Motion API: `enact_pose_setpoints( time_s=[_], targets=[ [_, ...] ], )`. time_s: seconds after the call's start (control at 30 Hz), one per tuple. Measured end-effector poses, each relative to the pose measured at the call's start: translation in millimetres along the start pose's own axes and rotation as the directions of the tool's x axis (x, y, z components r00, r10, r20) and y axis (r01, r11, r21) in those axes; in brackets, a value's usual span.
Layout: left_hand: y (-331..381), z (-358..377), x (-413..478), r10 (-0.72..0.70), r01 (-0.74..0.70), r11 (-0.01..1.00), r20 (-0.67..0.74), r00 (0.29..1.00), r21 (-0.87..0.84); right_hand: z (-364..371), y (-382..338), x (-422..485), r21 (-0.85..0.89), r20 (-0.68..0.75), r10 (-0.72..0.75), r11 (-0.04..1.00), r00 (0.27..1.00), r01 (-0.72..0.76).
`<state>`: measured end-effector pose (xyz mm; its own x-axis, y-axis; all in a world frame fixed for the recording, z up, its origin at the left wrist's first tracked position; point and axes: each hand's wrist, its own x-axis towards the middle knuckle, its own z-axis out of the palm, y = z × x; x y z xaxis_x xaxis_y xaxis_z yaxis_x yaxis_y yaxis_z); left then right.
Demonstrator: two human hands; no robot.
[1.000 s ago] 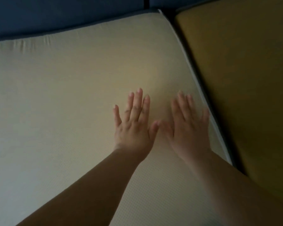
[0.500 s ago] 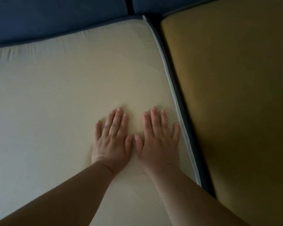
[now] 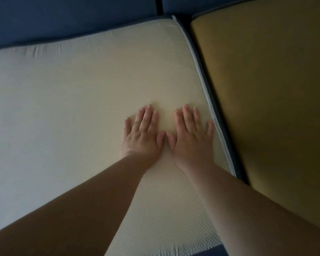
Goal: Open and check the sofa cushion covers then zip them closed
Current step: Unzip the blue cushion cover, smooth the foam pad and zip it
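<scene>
Cream perforated fabric is filling most of my feed. It's the top face of the seat cushion (image 3: 78,111), which is lying flat on the sofa with its far edge butting against the navy backrest (image 3: 63,17). A few small creases (image 3: 37,51) are showing near that far edge.

I'm seeing both hands lying palm-down on the cushion, toward its right side. On the near side, the left hand (image 3: 142,138) is resting flat, fingers straight and close together, thumb angling toward its neighbour. Next to it, the right hand (image 3: 192,143) is lying the same way with fingers slightly fanned. Its little finger is sitting just beside the pale piping (image 3: 201,71) that is running down the cushion's right edge. The thumb tips are nearly meeting; I can't tell whether they're touching. Neither hand is gripping anything, and both are lying open against the fabric. Bare forearms (image 3: 103,200) are coming in from the bottom of the frame.

To the right, a mustard cushion (image 3: 275,108) is sitting just beside the cream one, with a narrow dark gap running between them. A navy strip (image 3: 211,251) is peeking out at the cream cushion's near end.
</scene>
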<state>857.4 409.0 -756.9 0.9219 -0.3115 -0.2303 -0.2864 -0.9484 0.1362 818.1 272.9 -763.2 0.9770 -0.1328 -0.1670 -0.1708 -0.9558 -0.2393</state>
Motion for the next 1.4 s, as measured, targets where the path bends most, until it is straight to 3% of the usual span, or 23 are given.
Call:
enact_pose_setpoints(
  time_s=[0.07,0.17,0.2,0.33,0.47,0.53,0.63,0.73,0.8,0.93,1.07,1.2,1.3,1.37,1.4],
  targets=[
    [-2,-15,-5,0.008,-0.008,0.999,0.0,1.0,-0.038,-15,-4,-4,0.01,-0.014,0.001,1.0,1.0,-0.001],
    [-8,-28,-36,0.045,-0.054,0.998,-0.179,0.983,-0.04,-27,-7,-30,0.038,-0.229,-0.006,0.999,0.973,0.015],
    [-13,-25,-50,0.045,-0.052,0.998,-0.177,0.983,-0.035,-22,-7,-43,0.026,-0.238,-0.015,0.999,0.971,0.022],
    [-29,3,-83,0.016,-0.016,0.999,-0.013,1.0,-0.043,4,-5,-75,-0.062,0.0,-0.028,0.998,1.0,0.028],
    [-32,-13,-85,0.048,-0.07,0.993,-0.217,0.975,-0.095,-14,-32,-68,-0.01,-0.187,-0.09,0.996,0.978,0.09],
    [-44,-4,-97,0.01,-0.025,0.996,-0.175,0.985,-0.084,-4,-42,-74,-0.027,-0.159,-0.133,0.991,0.978,0.131],
    [-56,11,-105,-0.028,0.025,0.994,-0.024,0.999,-0.108,19,-47,-83,-0.088,0.011,-0.11,0.99,0.994,0.11],
    [-59,-10,-103,-0.051,0.018,0.977,-0.15,0.987,-0.211,9,-63,-74,-0.052,-0.053,-0.11,0.993,0.993,0.108],
    [-74,-12,-112,-0.105,0.059,0.982,-0.256,0.961,-0.178,3,-79,-74,-0.017,-0.153,-0.179,0.984,0.972,0.178],
    [-102,4,-127,-0.136,0.128,0.984,-0.059,0.989,-0.12,30,-104,-85,-0.041,-0.068,-0.213,0.977,0.975,0.211],
    [-116,-8,-130,-0.171,0.143,0.978,-0.193,0.966,-0.152,28,-124,-79,-0.011,-0.188,-0.208,0.978,0.96,0.21],
    [-142,4,-143,-0.309,0.303,0.948,-0.044,0.95,-0.097,44,-144,-85,-0.053,-0.054,-0.276,0.96,0.96,0.274],
    [-150,-8,-146,-0.301,0.274,0.944,-0.139,0.944,-0.182,41,-164,-80,0.01,-0.097,-0.23,0.973,0.968,0.232],
    [-168,-11,-159,-0.334,0.31,0.94,-0.206,0.92,-0.143,36,-185,-77,0.027,-0.154,-0.297,0.952,0.942,0.305],
    [-180,-8,-167,-0.38,0.364,0.924,-0.171,0.909,-0.117,39,-195,-78,0.025,-0.14,-0.335,0.939,0.932,0.342]
  ],
)
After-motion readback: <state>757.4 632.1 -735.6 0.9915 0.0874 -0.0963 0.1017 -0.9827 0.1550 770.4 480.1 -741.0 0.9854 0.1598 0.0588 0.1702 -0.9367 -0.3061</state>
